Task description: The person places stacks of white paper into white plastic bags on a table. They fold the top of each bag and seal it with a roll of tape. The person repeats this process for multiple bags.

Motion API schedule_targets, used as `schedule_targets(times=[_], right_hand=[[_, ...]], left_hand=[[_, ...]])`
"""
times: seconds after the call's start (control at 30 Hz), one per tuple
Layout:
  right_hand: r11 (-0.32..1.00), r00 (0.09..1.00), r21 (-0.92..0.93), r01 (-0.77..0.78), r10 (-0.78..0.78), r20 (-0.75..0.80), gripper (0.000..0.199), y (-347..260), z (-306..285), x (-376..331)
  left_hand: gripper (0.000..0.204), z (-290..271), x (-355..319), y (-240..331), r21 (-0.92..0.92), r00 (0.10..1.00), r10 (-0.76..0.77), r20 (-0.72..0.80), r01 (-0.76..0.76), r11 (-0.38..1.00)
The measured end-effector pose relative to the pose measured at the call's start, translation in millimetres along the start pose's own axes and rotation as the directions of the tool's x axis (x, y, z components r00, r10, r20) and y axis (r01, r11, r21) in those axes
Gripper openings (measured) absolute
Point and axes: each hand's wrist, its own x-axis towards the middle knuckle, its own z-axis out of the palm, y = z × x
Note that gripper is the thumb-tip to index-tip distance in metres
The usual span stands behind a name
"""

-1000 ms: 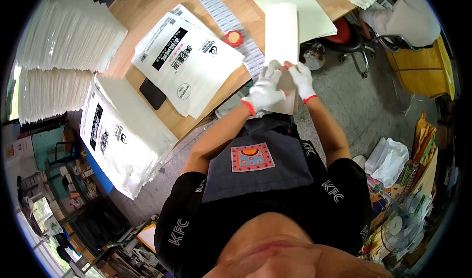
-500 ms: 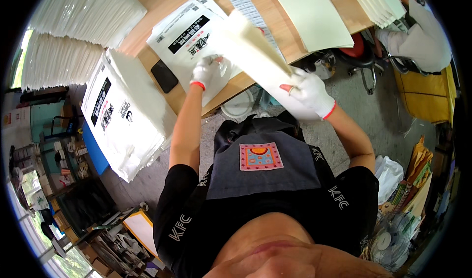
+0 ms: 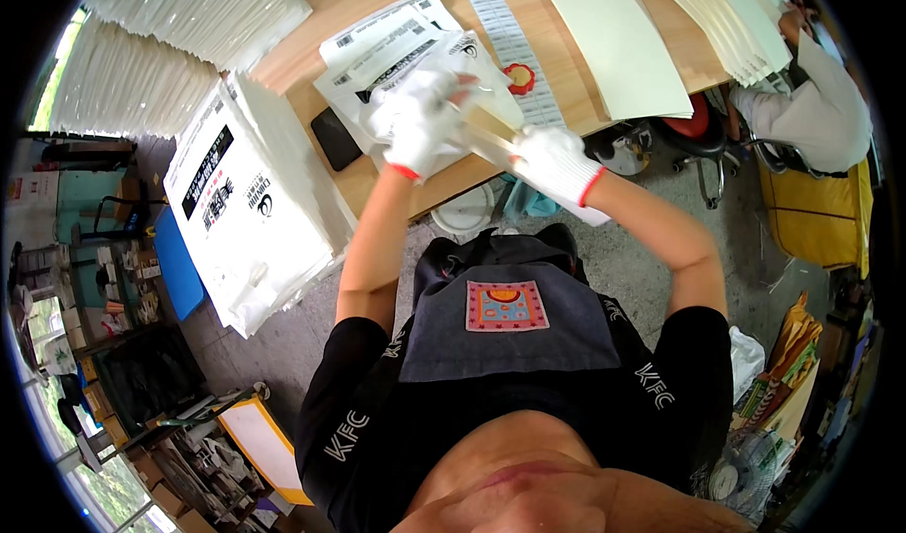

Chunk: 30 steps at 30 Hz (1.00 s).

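My left hand (image 3: 415, 123), in a white glove with a red cuff, is blurred over a printed white plastic bag (image 3: 491, 94) on the table. Its fingers appear closed on the bag's lifted film. My right hand (image 3: 559, 167), gloved the same way, grips a stack of cream paper sheets (image 3: 489, 129). The stack is tilted, seen nearly edge-on between my hands, against the bag. Whether its far end is inside the bag, I cannot tell. More printed bags (image 3: 401, 12) lie beneath and beyond.
Beside my left hand lies a black phone (image 3: 336, 139). A tall pile of filled printed packs (image 3: 250, 193) stands at the left, wrapped stacks (image 3: 189, 14) behind it. A ruler-like strip (image 3: 505, 33), a red-rimmed round item (image 3: 520, 79) and cream sheets (image 3: 623, 52) lie rightward. Another person's sleeve (image 3: 821, 99) shows far right.
My right hand has brought the paper stack leftward and lower, turning it toward edge-on. My left hand has risen from the bag's surface toward the stack, lifting film.
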Motion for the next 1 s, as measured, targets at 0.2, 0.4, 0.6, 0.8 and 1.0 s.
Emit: schedule_targets(times=[0.2, 0.4, 0.6, 0.8, 1.0], right_hand=[[0.948, 0.985, 0.309, -0.078, 0.121, -0.122, 0.032, -30, 19, 43], [-0.112, 0.975, 0.969, -0.219, 0.001, 0.221, 0.030, 26, 36, 26], [0.414, 0.975, 0.908, -0.063, 0.218, -0.032, 0.024, 19, 65, 63], [0.815, 0.911, 0.556, 0.166, 0.089, -0.403, 0.037, -52, -12, 54], [0.293, 0.872, 0.846, 0.445, 0.074, -0.484, 0.037, -53, 90, 72]], left_hand=[[0.017, 11, -33, 19, 0.136, 0.986, -0.165, -0.033, 0.168, 0.976], [0.007, -28, -83, -55, -0.239, 0.913, -0.221, -0.344, 0.143, 0.960], [0.012, 5, -34, 30, -0.001, 0.973, -0.232, 0.011, 0.232, 0.973], [0.016, 20, -6, 53, -0.047, 0.987, 0.018, -0.157, -0.026, 0.999], [0.017, 37, -9, 19, 0.130, 0.991, 0.113, -0.076, -0.103, 0.986]])
